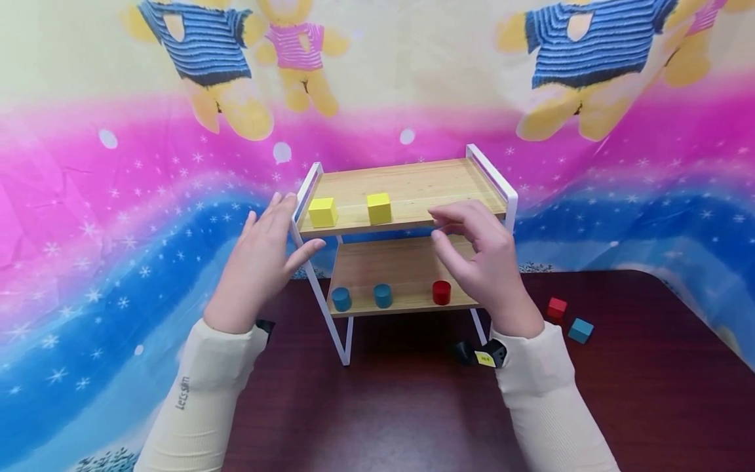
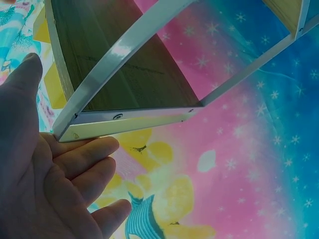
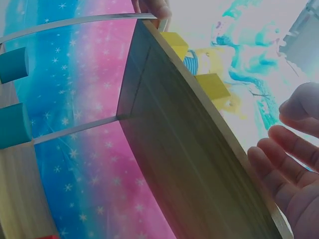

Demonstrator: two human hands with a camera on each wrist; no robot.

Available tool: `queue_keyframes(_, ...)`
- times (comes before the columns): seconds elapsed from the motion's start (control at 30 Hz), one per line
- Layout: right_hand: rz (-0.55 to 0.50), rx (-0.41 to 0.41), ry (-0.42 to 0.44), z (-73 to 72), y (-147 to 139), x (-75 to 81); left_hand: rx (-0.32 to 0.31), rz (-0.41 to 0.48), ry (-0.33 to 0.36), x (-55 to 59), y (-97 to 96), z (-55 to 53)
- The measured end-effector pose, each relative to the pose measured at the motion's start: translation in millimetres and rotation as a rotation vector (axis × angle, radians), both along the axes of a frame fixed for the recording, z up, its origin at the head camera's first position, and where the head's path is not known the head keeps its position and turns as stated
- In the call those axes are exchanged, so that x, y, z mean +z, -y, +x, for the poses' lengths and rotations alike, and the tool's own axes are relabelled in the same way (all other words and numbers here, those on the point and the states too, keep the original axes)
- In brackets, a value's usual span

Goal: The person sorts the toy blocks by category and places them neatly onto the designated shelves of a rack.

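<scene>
A two-tier shelf rack (image 1: pixel 413 172) with wooden boards and white metal side frames stands on the table. Two yellow cubes sit along the front of its top board: one at the left end (image 1: pixel 322 213), the other nearer the middle (image 1: pixel 379 208). My left hand (image 1: pixel 259 259), fingers extended and thumb spread, is at the rack's upper left corner; in the left wrist view its fingers (image 2: pixel 92 152) lie against or close by the frame. The right hand (image 1: pixel 480 252) hovers before the top board's right part, fingers loosely bent, nothing visible between them.
On the lower board stand two blue cylinders (image 1: pixel 341 299) (image 1: pixel 383 295) and a red cylinder (image 1: pixel 441 293). A red cube (image 1: pixel 556 308) and a blue cube (image 1: pixel 580 330) lie on the dark table (image 1: pixel 389 406) to the right. A printed cloth (image 1: pixel 389 98) hangs behind.
</scene>
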State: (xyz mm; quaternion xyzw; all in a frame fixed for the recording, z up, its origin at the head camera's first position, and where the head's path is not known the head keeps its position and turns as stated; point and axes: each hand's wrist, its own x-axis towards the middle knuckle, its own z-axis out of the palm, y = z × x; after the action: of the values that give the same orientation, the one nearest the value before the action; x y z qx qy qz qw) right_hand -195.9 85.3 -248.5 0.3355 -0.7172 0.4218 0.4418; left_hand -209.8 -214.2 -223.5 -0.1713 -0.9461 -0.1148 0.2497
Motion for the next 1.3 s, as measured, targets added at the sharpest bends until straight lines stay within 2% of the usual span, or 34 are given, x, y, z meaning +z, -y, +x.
queue_keyframes(0.17,0.002,-0.025,0.016,-2.6,-10.8,-14.5,-0.006,-0.012,-0.016,0.5,0.6,0.2)
queue_keyframes(0.5,-0.014,-0.075,0.059,4.2,-30.1,-37.0,-0.014,-0.016,-0.013,0.4,0.3,1.1)
queue_keyframes(0.87,-0.042,-0.138,0.099,14.4,-44.9,-58.5,-0.001,-0.018,-0.016,1.1,0.6,1.2)
queue_keyframes(1.1,-0.055,-0.218,0.128,13.4,-56.4,-71.0,0.003,-0.017,-0.013,0.3,0.5,-0.1)
queue_keyframes(1.3,-0.077,-0.229,0.131,12.1,-66.2,-78.3,0.008,-0.017,-0.016,-0.6,1.4,-0.6)
